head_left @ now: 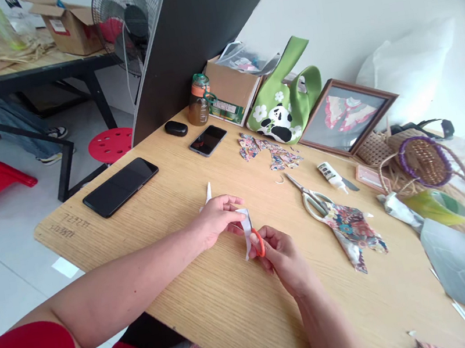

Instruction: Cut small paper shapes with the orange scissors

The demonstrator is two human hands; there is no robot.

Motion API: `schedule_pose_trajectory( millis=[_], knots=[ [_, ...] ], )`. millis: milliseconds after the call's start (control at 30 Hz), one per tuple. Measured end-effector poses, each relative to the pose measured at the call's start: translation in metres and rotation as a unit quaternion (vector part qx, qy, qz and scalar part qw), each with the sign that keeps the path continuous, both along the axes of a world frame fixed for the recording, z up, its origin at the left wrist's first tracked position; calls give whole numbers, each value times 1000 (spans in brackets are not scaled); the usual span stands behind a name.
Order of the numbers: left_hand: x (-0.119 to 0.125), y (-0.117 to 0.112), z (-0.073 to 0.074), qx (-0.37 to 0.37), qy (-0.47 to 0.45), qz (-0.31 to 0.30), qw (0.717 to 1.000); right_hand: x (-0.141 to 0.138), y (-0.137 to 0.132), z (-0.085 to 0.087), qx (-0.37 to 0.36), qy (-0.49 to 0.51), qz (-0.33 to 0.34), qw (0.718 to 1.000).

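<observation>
My left hand (221, 218) pinches a small strip of white paper (246, 232) above the near part of the wooden table (217, 300). Orange-handled scissors (260, 242) are in my right hand (278, 255), with fingers through the loop. Their blades lie against the paper strip; how far apart they are is hard to see. Just beyond my left hand a pointed white paper piece (208, 193) shows, partly hidden by the hand. To the right, white-handled scissors (314, 202) lie beside floral fabric (351, 228).
Phones (122, 187) and a black case (176, 128) lie at the left. Behind stand a drink bottle (199, 101), a green panda bag (279, 108) and a framed piece (347, 114). Cut floral scraps (270, 149), a glue bottle (332, 176) and woven baskets (425, 161) are farther right.
</observation>
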State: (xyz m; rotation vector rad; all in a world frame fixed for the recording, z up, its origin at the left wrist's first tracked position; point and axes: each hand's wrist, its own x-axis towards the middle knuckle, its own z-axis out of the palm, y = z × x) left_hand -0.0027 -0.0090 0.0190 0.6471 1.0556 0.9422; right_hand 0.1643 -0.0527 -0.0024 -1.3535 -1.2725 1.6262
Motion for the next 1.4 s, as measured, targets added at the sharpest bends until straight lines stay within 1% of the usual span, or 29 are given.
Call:
schedule_pose_trajectory(
  millis=[367,867,1167,1400],
  knots=[
    [0,0,0,6,20,-6,1000,-1,1,2,-6,-5,-1,1000],
    [-1,0,-1,11,9,-3,1000,0,1,-4,0,-10,-6,1000],
    [0,0,-2,13,-1,3,1000,-1,-1,2,-4,-9,-5,1000],
    [0,0,-4,9,-6,5,1000,-2,0,2,-8,-12,-8,1000]
  ],
)
